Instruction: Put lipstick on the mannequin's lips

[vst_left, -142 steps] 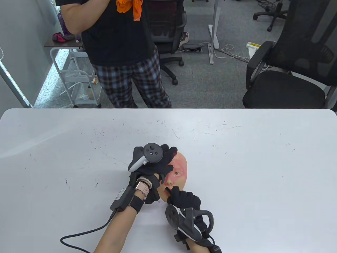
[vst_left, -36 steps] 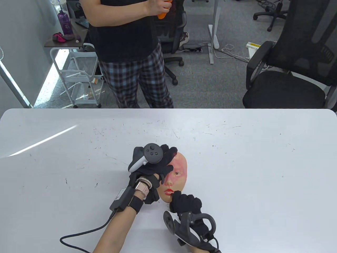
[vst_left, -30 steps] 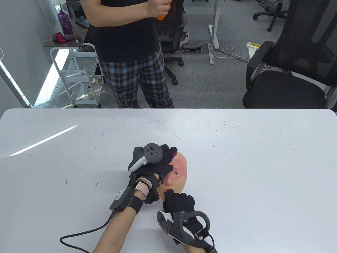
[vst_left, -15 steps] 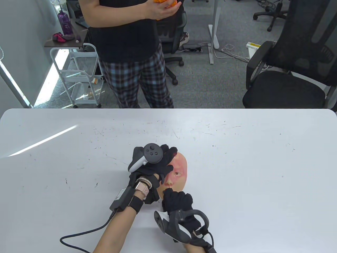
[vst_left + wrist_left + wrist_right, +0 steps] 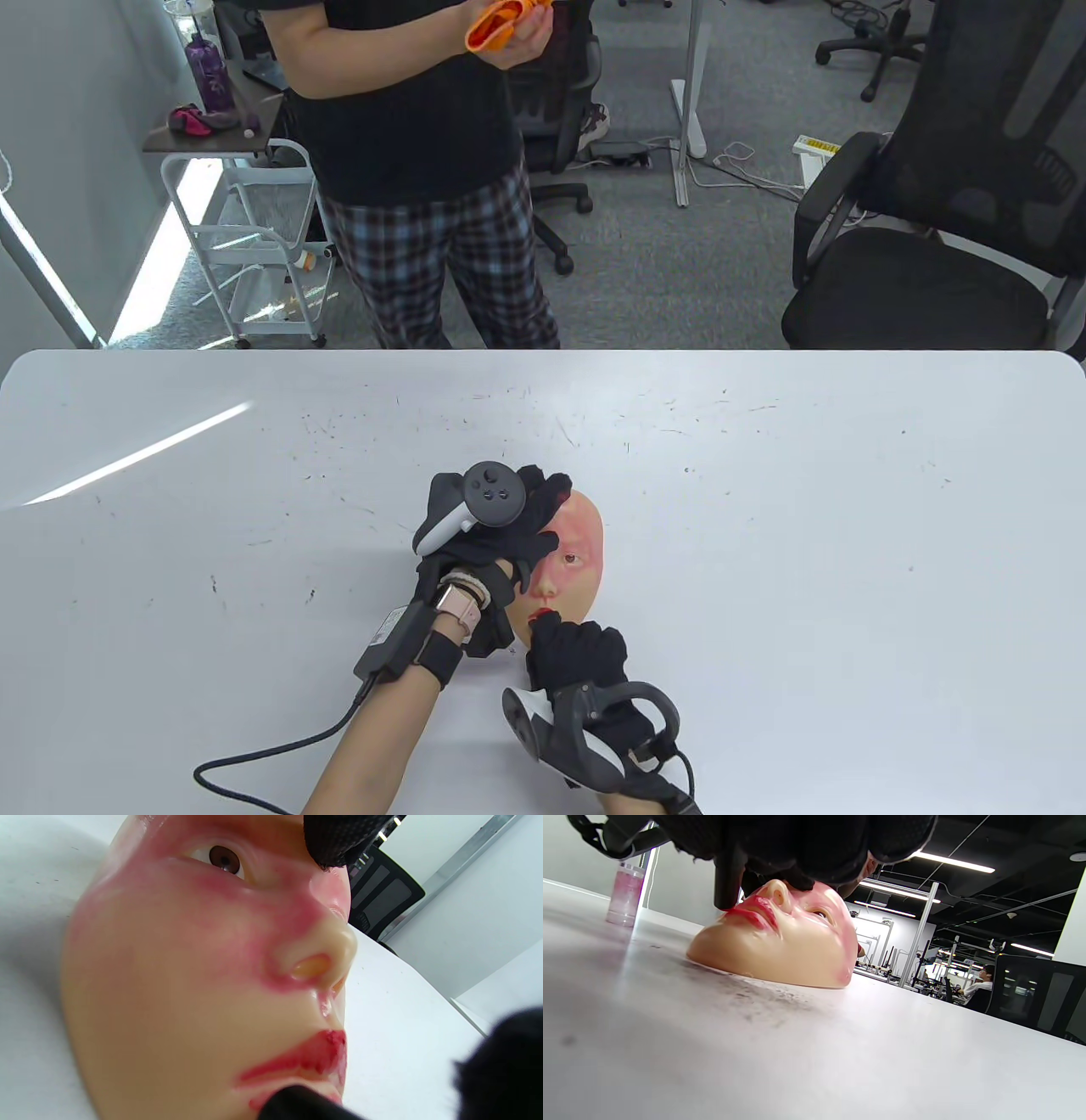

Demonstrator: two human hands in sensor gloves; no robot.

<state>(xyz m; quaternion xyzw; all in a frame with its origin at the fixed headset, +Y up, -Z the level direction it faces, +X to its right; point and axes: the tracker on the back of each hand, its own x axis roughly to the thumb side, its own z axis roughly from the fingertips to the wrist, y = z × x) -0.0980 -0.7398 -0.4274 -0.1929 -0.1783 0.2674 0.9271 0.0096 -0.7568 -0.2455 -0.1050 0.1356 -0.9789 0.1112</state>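
The left hand rests on the mannequin face, fingers spread over its forehead; the face lies on the surface. The right hand, fingers clenched, holds a black lipstick at the lips.

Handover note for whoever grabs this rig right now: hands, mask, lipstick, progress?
Left hand: rests on the upper left of the mannequin face, steadying it flat on the table.
Right hand: grips the dark lipstick, tip at the lips.
Done: red on the upper lip, patchy.
Left: lower lip appears only partly covered; even out the edges.
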